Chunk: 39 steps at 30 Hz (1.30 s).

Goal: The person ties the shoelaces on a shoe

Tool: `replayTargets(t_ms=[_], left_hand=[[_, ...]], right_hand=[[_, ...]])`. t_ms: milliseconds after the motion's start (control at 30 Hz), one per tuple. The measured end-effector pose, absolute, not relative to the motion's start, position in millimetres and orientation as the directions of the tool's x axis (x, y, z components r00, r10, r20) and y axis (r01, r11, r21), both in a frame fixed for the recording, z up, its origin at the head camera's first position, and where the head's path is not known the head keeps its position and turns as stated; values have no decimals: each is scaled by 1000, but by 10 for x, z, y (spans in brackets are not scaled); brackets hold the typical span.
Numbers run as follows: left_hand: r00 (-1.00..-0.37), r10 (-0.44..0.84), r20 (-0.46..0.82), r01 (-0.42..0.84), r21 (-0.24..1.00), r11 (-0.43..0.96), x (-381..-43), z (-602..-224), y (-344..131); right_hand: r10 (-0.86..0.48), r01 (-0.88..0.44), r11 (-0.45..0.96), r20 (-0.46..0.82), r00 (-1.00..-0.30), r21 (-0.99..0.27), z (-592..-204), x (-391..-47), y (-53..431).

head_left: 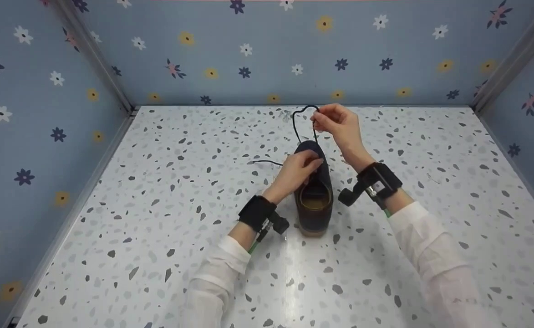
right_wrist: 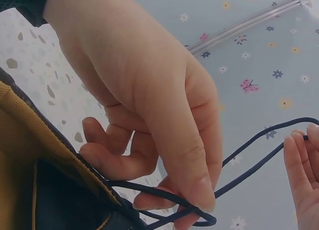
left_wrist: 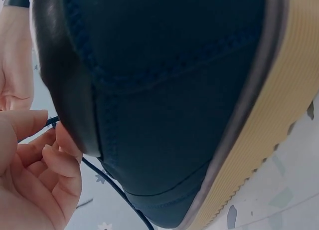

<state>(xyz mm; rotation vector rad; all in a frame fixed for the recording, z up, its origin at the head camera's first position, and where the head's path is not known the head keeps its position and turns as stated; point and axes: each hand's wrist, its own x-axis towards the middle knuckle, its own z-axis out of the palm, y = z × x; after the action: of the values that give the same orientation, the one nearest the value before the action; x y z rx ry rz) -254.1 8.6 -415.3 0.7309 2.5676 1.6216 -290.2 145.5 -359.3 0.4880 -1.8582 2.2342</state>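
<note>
Head | left hand (head_left: pixel 294 171) part-hiding shoe (head_left: pixel 324 182) | speckled surface (head_left: pixel 171 218) | floral wall (head_left: pixel 271 50) behind

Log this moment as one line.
Left hand: pinches dark lace over shoe | Right hand: pinches lace past toe | Shoe: upright on speckled surface, toe away from person

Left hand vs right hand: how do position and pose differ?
The left hand pinches the lace close to the shoe; the right hand pinches it farther out. In the head view, the left hand covers part of the shoe; the right hand shows beyond the toe. Both have black wrist straps.
</note>
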Motion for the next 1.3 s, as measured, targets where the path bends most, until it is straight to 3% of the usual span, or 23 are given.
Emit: replayTargets(t_ms=[1100, 1300], left_hand=[[-887, 364, 283, 418, 828, 374, -2584, -4188, 102], [-888, 365, 281, 416, 830, 372, -2582, -4191, 102]], right_hand=[[-66, -313, -168, 327, -943, -935, -3603, -3045, 1357], [-96, -225, -122, 237, -967, -967, -3636, -3099, 1353]])
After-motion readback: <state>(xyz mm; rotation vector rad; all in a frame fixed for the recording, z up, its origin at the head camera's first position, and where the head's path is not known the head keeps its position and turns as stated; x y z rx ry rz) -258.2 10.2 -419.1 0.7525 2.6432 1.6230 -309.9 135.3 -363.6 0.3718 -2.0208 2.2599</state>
